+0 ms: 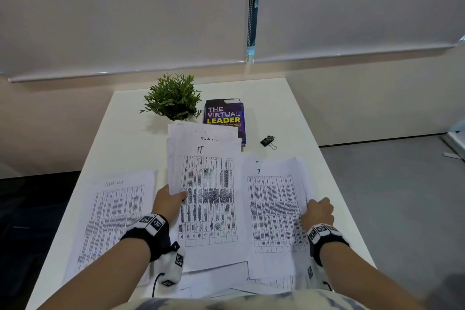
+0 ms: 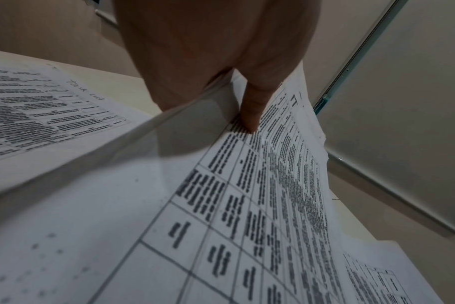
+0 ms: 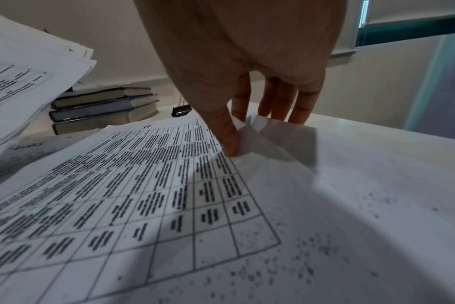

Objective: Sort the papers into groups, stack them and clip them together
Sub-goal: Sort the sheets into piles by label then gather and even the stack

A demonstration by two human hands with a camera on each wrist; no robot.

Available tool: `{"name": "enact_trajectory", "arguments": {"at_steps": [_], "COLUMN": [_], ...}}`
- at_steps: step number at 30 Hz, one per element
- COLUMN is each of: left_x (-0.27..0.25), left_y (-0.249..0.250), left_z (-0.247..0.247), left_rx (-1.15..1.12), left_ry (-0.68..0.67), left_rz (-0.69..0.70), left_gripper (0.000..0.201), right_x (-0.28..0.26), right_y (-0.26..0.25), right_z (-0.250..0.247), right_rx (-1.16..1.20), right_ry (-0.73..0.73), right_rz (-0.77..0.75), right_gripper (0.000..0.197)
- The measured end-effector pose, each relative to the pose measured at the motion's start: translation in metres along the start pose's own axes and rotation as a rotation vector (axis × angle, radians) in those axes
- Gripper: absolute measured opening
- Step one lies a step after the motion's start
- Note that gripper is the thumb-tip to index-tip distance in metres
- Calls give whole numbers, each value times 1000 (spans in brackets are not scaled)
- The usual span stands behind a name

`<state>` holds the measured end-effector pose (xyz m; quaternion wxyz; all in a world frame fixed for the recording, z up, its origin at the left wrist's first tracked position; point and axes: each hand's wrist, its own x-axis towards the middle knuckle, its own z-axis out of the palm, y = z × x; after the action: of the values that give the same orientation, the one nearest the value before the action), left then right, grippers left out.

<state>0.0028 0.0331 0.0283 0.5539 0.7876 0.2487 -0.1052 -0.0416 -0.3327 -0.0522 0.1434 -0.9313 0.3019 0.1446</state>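
My left hand (image 1: 171, 200) grips a bundle of printed sheets (image 1: 207, 184) by its left edge, thumb (image 2: 252, 111) on the top page headed "IT", holding the bundle raised over the table's middle. My right hand (image 1: 318, 210) pinches the right edge of another "IT" sheet (image 1: 275, 209) lying at the right; its thumb (image 3: 227, 135) presses on top and the fingers (image 3: 283, 102) curl under the lifted edge. A "Task List" sheet (image 1: 114, 216) lies flat at the left. Black binder clips (image 1: 268, 141) sit beyond the right sheet.
A potted plant (image 1: 173, 97) and a stack of books (image 1: 225, 116) stand at the back of the white table (image 1: 276, 108). More loose sheets (image 1: 221, 282) lie along the near edge. The floor (image 1: 390, 184) drops away on the right.
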Motion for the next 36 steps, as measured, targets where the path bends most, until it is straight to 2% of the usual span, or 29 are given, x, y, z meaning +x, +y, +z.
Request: {"name": "enact_trajectory", "arguments": {"at_steps": [5, 9, 11, 14, 15, 18, 19, 25, 28, 30, 33, 34, 36], "left_x": [-1, -3, -4, -5, -5, -4, -4, -3, -3, -7, -17, -19, -20], "left_y": [1, 1, 0, -1, -1, -1, -1, 2, 5, 11, 26, 30, 37], "left_z": [6, 8, 8, 8, 8, 8, 8, 9, 13, 18, 30, 33, 39], "left_rx": [4, 12, 11, 4, 6, 9, 5, -10, -60, -97, -132, -136, -160], "left_ry": [10, 11, 15, 22, 26, 36, 38, 37, 45, 19, -60, -91, -144], "left_rz": [15, 18, 12, 8, 7, 6, 3, -17, -26, -19, 6, 12, 5], "left_gripper": [17, 17, 19, 21, 21, 20, 20, 23, 23, 23, 23, 23, 24], "right_x": [4, 10, 10, 14, 17, 30, 33, 52, 52, 40, 20, 14, 4], "right_y": [3, 7, 9, 13, 15, 24, 27, 43, 32, 10, -28, -38, -56], "right_z": [-6, -17, -25, -34, -38, -53, -60, -106, -120, -124, -112, -104, -89], "right_rx": [201, 268, 363, 494, 505, 461, 480, 842, 1129, 1243, 1273, 1261, 1223], "right_ry": [86, 54, 36, 55, 58, 24, 10, -58, -177, -261, -390, -419, -469], "right_rz": [-78, -113, -76, -19, -8, -51, -68, -98, -99, -151, -214, -214, -194], "right_gripper": [29, 30, 40, 64, 61, 20, 17, 31, 30, 27, 22, 17, 19]}}
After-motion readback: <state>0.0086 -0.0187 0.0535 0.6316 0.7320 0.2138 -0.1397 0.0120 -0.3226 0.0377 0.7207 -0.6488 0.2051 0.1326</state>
